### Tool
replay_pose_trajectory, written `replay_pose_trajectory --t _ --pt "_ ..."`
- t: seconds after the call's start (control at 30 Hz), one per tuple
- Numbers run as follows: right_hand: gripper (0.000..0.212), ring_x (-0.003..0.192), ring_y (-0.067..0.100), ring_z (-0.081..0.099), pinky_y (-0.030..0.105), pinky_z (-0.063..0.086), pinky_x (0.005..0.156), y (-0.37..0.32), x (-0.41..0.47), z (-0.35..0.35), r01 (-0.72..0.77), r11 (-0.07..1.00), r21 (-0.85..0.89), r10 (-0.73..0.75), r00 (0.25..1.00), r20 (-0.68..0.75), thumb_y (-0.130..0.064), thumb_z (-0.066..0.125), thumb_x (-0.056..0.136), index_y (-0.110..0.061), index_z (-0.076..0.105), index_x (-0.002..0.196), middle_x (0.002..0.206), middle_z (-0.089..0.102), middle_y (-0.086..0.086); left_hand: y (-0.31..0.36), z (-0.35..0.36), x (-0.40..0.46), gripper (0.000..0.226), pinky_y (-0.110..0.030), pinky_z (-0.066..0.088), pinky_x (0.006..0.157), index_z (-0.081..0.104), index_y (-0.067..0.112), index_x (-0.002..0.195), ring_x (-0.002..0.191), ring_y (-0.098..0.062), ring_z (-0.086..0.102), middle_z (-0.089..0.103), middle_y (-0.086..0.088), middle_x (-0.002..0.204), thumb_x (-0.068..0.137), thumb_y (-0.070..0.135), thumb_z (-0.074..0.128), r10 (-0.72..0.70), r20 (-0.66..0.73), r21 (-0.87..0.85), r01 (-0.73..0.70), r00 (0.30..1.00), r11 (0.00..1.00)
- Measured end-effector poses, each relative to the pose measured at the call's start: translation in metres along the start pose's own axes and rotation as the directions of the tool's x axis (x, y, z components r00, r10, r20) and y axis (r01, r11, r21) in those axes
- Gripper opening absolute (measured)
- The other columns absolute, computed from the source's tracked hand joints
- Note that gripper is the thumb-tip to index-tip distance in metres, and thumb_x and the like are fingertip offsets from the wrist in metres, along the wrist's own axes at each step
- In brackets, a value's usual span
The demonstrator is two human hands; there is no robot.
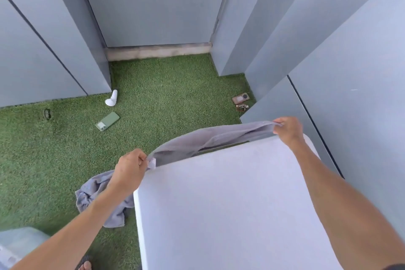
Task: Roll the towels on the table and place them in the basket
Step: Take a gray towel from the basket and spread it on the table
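A grey towel (210, 138) is stretched between my two hands beyond the far edge of the white table (230, 215). My left hand (129, 169) pinches its left corner at the table's far left corner. My right hand (287, 129) pinches the other corner at the far right. The towel sags in the middle and hangs behind the table edge, so its lower part is hidden. A second grey towel (100, 195) lies crumpled on the grass left of the table, partly behind my left forearm. A pale basket (19, 243) shows at the bottom left corner.
Green artificial grass (65, 160) covers the floor, closed in by grey wall panels. On it lie a green phone (107, 121), a white object (112, 99), and another phone (240, 98) with a watch at the right wall. A sandalled foot (84, 266) shows at the bottom.
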State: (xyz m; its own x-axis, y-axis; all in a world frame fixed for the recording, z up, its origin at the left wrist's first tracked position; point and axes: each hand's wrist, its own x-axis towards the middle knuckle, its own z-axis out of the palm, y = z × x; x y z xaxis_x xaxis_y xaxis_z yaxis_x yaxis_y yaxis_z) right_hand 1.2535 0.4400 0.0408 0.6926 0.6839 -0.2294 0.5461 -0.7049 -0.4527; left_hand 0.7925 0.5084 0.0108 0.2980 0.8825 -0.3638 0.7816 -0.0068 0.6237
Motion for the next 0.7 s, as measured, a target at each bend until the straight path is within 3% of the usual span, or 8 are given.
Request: replay_pose_trajectory --t 0.1,0.17,0.27,0.4,0.57,0.63,0.7 --pt "0.028 0.067 0.020 0.055 0.014 0.033 0.053 0.019 0.004 0.000 0.188 0.981 -0.049 -0.186 0.982 0.042 -0.027 0.057 0.072 -0.002 0.071 0.075 0.063 0.058 0.005 -0.002 0.011 -0.006 0.015 -0.044 0.049 0.064 0.059 0.009 0.084 0.070 -0.023 0.057 0.060 -0.002 0.077 0.091 0.023 0.064 0.051 -0.034 0.034 -0.050 0.998 0.998" --pt "0.030 0.069 0.023 0.057 0.022 0.031 0.060 0.030 0.019 -0.003 0.218 0.975 -0.039 -0.218 0.976 -0.003 -0.027 0.057 0.074 -0.001 0.069 0.074 0.066 0.061 0.007 -0.004 0.012 -0.012 0.012 -0.041 0.048 0.060 0.058 0.014 0.085 0.067 -0.018 0.054 0.058 0.002 0.077 0.093 0.022 0.060 0.116 -0.069 0.088 -0.109 0.991 0.990" --pt "0.019 0.077 0.031 0.063 0.027 0.036 0.068 0.052 0.042 -0.014 0.167 0.984 -0.064 -0.174 0.977 -0.122 -0.014 0.062 0.083 0.004 0.067 0.078 0.077 0.067 0.019 -0.005 0.011 -0.022 0.008 -0.036 0.047 0.054 0.060 0.014 0.086 0.063 -0.013 0.054 0.056 0.005 0.077 0.093 0.016 0.059 0.169 -0.132 0.106 -0.155 0.977 0.982" --pt "0.013 0.081 0.039 0.062 0.039 0.044 0.074 0.086 0.046 -0.028 0.058 0.991 -0.124 -0.083 0.975 -0.206 -0.004 0.059 0.086 0.004 0.062 0.077 0.080 0.066 0.025 -0.011 0.015 -0.038 0.002 -0.041 0.052 0.054 0.063 0.012 0.091 0.063 -0.019 0.060 0.060 0.001 0.082 0.090 0.013 0.062 0.170 -0.213 0.101 -0.151 0.962 0.983" --pt "0.013 0.089 0.040 0.061 0.039 0.044 0.077 0.105 0.033 -0.025 -0.016 0.998 -0.056 0.002 0.972 -0.237 -0.008 0.056 0.091 0.003 0.061 0.086 0.089 0.066 0.025 -0.012 0.019 -0.057 0.004 -0.025 0.045 0.064 0.064 0.008 0.092 0.072 -0.018 0.060 0.063 -0.003 0.085 0.088 0.006 0.064 0.155 -0.304 0.105 -0.129 0.940 0.986" --pt "0.014 0.092 0.039 0.061 0.038 0.043 0.079 0.106 0.026 -0.026 -0.026 0.999 -0.020 0.020 0.968 -0.250 -0.009 0.054 0.093 0.003 0.061 0.089 0.092 0.066 0.025 -0.012 0.022 -0.065 0.003 -0.016 0.043 0.064 0.064 0.008 0.091 0.072 -0.018 0.059 0.063 -0.002 0.084 0.088 0.008 0.064 0.154 -0.325 0.106 -0.126 0.933 0.986" --pt "0.016 0.094 0.038 0.059 0.038 0.041 0.080 0.107 0.015 -0.029 -0.032 0.999 0.014 0.034 0.964 -0.263 -0.010 0.052 0.094 0.003 0.060 0.093 0.095 0.066 0.025 -0.013 0.024 -0.074 0.001 -0.016 0.043 0.060 0.064 0.012 0.089 0.071 -0.016 0.060 0.063 0.000 0.082 0.089 0.011 0.064 0.137 -0.339 0.082 -0.116 0.931 0.990"
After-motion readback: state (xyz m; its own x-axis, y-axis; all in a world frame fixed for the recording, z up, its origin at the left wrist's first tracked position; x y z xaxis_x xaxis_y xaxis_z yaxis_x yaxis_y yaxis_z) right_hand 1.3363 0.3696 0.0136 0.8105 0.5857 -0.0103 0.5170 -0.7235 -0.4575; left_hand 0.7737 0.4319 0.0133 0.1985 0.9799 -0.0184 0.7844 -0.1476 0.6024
